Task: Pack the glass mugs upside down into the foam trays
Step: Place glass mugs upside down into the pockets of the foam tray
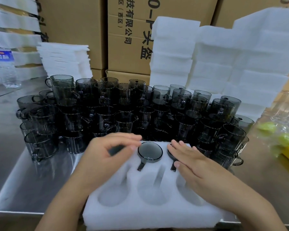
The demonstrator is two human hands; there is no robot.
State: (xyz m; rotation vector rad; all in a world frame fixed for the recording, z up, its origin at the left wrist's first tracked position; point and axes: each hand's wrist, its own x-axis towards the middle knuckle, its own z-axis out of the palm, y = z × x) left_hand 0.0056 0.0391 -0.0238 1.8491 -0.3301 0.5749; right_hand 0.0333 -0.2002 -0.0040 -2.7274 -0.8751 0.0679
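At lower centre the tray [135, 212] lies on the counter [23, 172], its middle mug [150, 152] seated upside down in the back row. The left hand [110, 152] curls its fingers round a blurred left mug [117, 150] over the back-left pocket. The right hand [195, 164] lies flat, fingers straight, on the right mug [171, 153] in the back-right pocket, and the loose mugs [123, 110] crowd just behind the tray.

The steel tabletop [40, 180] bears a white foam tray [140, 214] right under your left hand [107, 155] and right hand [192, 165]. Just beyond them stands a dense crowd of smoky glass mugs [107, 114], with stacks of white foam [173, 55] rising behind.
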